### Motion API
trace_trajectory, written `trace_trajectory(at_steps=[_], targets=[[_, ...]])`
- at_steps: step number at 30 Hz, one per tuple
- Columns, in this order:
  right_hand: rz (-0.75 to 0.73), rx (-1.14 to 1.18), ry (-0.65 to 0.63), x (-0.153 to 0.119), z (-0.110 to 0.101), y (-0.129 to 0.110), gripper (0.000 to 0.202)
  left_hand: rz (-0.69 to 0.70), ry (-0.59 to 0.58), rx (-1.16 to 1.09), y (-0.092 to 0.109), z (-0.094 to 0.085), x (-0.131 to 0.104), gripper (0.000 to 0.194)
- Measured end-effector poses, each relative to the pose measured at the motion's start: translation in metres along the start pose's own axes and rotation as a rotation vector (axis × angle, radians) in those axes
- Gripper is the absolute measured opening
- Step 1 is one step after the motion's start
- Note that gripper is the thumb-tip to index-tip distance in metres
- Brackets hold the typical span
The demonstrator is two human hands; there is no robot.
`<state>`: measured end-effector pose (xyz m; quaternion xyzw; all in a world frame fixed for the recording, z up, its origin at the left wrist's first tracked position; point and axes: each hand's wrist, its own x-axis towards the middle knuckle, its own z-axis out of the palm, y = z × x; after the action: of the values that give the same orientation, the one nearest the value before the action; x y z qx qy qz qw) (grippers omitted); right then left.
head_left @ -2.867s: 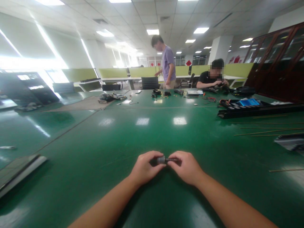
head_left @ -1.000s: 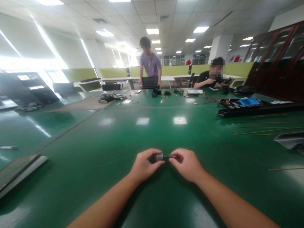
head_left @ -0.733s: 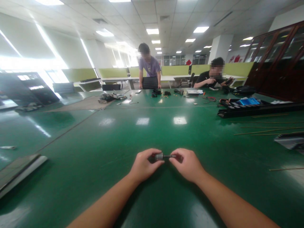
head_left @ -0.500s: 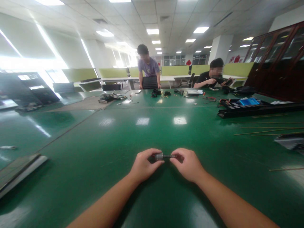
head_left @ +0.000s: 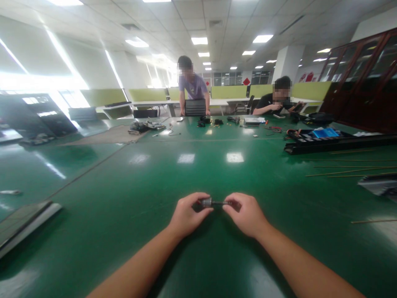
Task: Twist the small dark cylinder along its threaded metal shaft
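Note:
My left hand (head_left: 189, 215) pinches a small silvery metal cylinder (head_left: 206, 202), which looks like a small motor, between thumb and fingers. A thin dark rod (head_left: 218, 203) runs level from its right end to my right hand (head_left: 245, 213). The thumb and fingers of that hand close around the rod's far end. Whether rod and cylinder are one piece, I cannot tell. Both hands are low over the green tabletop (head_left: 204, 174), with a short gap between the fingertips that the rod bridges.
Left lies a flat grey panel (head_left: 27, 223). Right are thin brown rods (head_left: 353, 167), a black tray (head_left: 338, 142) with a blue item, and a dark wrapped object (head_left: 378, 184). Small parts (head_left: 217, 121) line the far edge. One person (head_left: 194, 89) stands behind a chair; another (head_left: 268, 103) sits right.
My left hand and the cylinder have shifted slightly left, and my right hand slightly right, so more of the rod shows between them. The standing person leans a little further left.

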<state>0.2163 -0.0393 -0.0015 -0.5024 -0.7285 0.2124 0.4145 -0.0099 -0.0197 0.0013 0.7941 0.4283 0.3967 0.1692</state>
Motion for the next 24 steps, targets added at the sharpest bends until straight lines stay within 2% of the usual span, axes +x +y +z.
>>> trace_trajectory(at_steps=[24], targets=[[0.004, 0.008, -0.007, 0.0001, -0.0006, -0.001, 0.007, -0.009, -0.003, 0.007, -0.0006, 0.0, 0.0002, 0.028]])
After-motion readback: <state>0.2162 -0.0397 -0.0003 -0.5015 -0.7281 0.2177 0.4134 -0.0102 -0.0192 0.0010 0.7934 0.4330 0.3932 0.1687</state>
